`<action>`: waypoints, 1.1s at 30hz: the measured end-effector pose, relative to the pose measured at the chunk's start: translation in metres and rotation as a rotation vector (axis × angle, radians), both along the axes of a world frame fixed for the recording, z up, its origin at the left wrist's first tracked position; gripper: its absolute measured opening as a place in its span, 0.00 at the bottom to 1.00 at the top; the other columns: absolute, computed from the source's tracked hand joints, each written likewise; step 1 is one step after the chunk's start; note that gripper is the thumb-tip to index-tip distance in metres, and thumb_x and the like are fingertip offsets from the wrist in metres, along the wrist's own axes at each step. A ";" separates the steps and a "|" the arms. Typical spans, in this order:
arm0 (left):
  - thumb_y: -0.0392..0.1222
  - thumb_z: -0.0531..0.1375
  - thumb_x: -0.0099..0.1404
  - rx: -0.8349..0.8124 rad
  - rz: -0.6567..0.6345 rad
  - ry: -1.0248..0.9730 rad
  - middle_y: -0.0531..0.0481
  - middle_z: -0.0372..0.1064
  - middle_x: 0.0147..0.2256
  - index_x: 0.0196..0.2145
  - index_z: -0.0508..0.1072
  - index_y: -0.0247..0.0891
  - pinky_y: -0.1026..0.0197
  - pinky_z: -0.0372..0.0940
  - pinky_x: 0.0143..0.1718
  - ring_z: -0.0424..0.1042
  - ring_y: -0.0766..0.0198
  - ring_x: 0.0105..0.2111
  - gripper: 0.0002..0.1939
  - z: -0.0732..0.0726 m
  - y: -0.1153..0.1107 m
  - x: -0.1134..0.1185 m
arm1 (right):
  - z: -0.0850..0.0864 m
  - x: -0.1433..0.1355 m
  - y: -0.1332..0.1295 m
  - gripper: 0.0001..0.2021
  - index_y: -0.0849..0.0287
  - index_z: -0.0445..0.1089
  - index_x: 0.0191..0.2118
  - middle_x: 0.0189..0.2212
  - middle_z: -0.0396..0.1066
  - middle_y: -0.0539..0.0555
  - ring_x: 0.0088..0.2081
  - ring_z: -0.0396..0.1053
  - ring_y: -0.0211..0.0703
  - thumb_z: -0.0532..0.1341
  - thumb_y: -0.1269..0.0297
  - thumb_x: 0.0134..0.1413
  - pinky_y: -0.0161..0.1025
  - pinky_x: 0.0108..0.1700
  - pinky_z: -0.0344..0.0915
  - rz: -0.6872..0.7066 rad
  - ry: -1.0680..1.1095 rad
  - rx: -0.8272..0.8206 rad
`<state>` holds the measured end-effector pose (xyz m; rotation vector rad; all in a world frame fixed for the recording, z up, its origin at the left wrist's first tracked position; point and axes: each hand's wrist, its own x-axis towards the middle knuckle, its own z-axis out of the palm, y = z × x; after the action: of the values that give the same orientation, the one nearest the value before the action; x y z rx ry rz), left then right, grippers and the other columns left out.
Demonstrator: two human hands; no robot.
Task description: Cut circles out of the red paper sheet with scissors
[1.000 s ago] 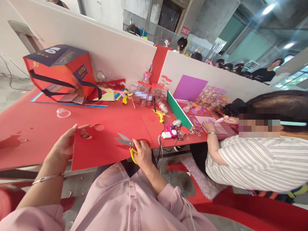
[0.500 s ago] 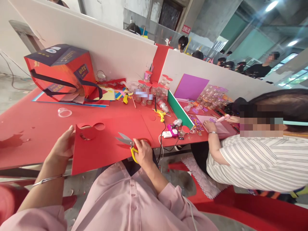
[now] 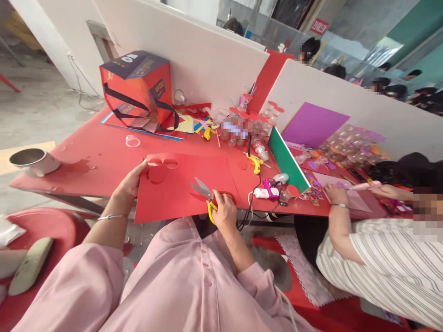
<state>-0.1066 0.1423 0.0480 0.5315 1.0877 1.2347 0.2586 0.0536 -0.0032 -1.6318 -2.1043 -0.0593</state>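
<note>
My left hand (image 3: 132,183) grips the left edge of a red sheet (image 3: 180,193), its thumb on top and its other fingers mostly hidden beneath. Round cut-outs show near the sheet's upper left corner, with curled red edges around them. My right hand (image 3: 225,213) holds scissors (image 3: 203,189) by their yellow and orange handles. The blades are spread and point up and left, over the right part of the sheet. A clear plastic ring (image 3: 132,141) lies on the table beyond my left hand.
Behind stand a red and navy bag (image 3: 136,90) and red-topped clear cups (image 3: 238,124). A yellow glue gun (image 3: 255,163) and a pink power strip (image 3: 272,189) with cables lie right, before a green divider (image 3: 289,159). A pot (image 3: 34,161) stands left; a co-worker (image 3: 377,244) sits right.
My view has swung left, bringing the pot and a red stool into sight. The red sheet's near left corner looks lower. Both hands keep their holds, and the scissors stay spread.
</note>
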 end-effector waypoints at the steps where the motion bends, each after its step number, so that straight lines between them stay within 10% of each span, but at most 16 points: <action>1: 0.58 0.74 0.66 0.010 -0.003 -0.002 0.38 0.86 0.38 0.42 0.83 0.35 0.47 0.79 0.40 0.84 0.47 0.37 0.21 -0.002 0.000 -0.001 | 0.000 0.000 0.000 0.24 0.60 0.74 0.72 0.50 0.79 0.64 0.51 0.75 0.59 0.65 0.59 0.77 0.50 0.52 0.72 0.004 0.001 0.003; 11: 0.48 0.79 0.56 0.151 -0.045 0.026 0.49 0.84 0.35 0.43 0.83 0.36 0.58 0.72 0.37 0.79 0.59 0.31 0.21 -0.020 -0.002 -0.011 | -0.001 -0.001 0.001 0.24 0.59 0.73 0.72 0.51 0.79 0.64 0.51 0.75 0.59 0.65 0.59 0.77 0.50 0.53 0.72 -0.003 0.003 -0.007; 19: 0.39 0.75 0.51 0.235 0.032 0.032 0.40 0.85 0.58 0.60 0.83 0.37 0.54 0.77 0.47 0.83 0.47 0.50 0.36 -0.009 -0.008 -0.007 | 0.001 -0.001 -0.001 0.25 0.59 0.73 0.73 0.50 0.78 0.64 0.51 0.75 0.59 0.66 0.61 0.76 0.50 0.53 0.72 -0.004 -0.006 -0.024; 33: 0.39 0.82 0.46 0.197 0.061 0.181 0.49 0.83 0.41 0.65 0.80 0.41 0.60 0.74 0.37 0.79 0.58 0.34 0.47 -0.011 -0.015 -0.004 | -0.001 0.000 0.000 0.27 0.58 0.73 0.74 0.52 0.78 0.64 0.52 0.75 0.58 0.66 0.66 0.73 0.48 0.55 0.73 0.004 -0.005 -0.025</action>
<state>-0.1107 0.1270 0.0369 0.7767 1.1467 1.3761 0.2586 0.0535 -0.0045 -1.6435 -2.1204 -0.0355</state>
